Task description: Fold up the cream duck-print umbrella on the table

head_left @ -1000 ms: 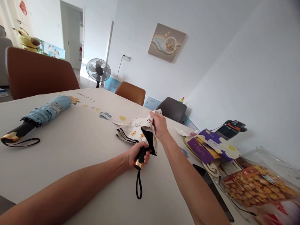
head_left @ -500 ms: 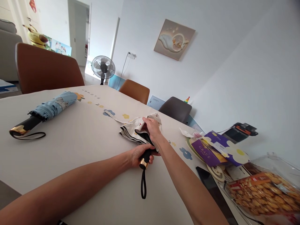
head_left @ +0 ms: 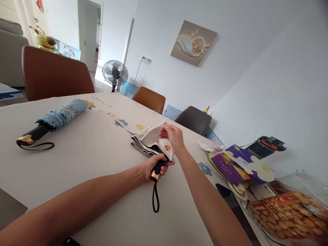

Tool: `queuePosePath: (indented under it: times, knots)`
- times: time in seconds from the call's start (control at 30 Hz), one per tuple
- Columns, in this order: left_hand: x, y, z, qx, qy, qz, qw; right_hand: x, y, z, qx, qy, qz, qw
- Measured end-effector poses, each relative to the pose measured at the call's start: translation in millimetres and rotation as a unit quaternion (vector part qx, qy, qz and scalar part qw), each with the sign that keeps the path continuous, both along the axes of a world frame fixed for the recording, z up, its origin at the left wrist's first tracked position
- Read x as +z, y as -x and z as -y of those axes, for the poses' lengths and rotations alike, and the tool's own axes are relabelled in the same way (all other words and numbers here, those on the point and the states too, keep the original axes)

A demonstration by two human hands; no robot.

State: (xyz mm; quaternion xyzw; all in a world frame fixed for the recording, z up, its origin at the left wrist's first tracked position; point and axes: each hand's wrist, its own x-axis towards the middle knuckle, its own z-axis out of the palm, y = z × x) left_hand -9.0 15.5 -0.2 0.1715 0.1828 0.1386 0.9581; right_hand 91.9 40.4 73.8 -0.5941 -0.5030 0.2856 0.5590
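A folded white patterned umbrella [head_left: 147, 140] lies on the table [head_left: 84, 157] in front of me. My left hand [head_left: 153, 164] is closed round its black, gold-tipped handle, and the black wrist strap [head_left: 155, 200] trails toward me. My right hand [head_left: 174, 138] pinches a fold of the white canopy fabric just above the handle. A loose fastening strap [head_left: 124, 125] of the umbrella stretches out to the left on the tablecloth.
A rolled light-blue umbrella [head_left: 55, 119] with black handle lies at the left. At the right are a purple box [head_left: 237, 163], a dark phone [head_left: 227, 193], a snack bag [head_left: 284, 212] and a black device [head_left: 268, 145]. Brown chairs [head_left: 55, 77] and a fan [head_left: 115, 73] stand beyond the table.
My right hand pressed down on the canopy, then lifted a fold of fabric again. The left hand kept its grip on the handle.
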Motion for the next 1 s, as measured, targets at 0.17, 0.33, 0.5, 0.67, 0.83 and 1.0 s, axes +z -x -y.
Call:
queuePosePath:
  times: [0.17, 0.33, 0.5, 0.67, 0.83, 1.0]
  knots:
    - [-0.6, 2.8, -1.7, -0.010, 0.000, 0.067, 0.998, -3.7, -33.0, 59.1, -0.089, -0.058, 0.211, 0.972]
    - [-1.2, 5.2, 2.4, -0.107, 0.005, 0.141, 0.984, -26.2, -42.1, 111.6, 0.043, -0.075, 0.456, 0.886]
    - [-1.3, 5.7, 8.5, -0.157, -0.012, 0.145, 0.977, -34.3, -49.0, 120.2, 0.087, -0.056, 0.528, 0.843]
    - [-2.5, 4.0, 7.7, -0.135, 0.018, 0.109, 0.985, -46.3, -60.0, 110.6, 0.097, -0.025, 0.511, 0.854]
    - [-0.4, 3.1, 6.4, -0.105, 0.002, 0.070, 0.992, -55.3, -63.0, 100.1, 0.103, -0.029, 0.502, 0.858]
    - [4.6, 1.1, 7.9, -0.091, -0.018, -0.022, 0.995, -64.5, -58.8, 92.2, 0.111, -0.052, 0.488, 0.864]
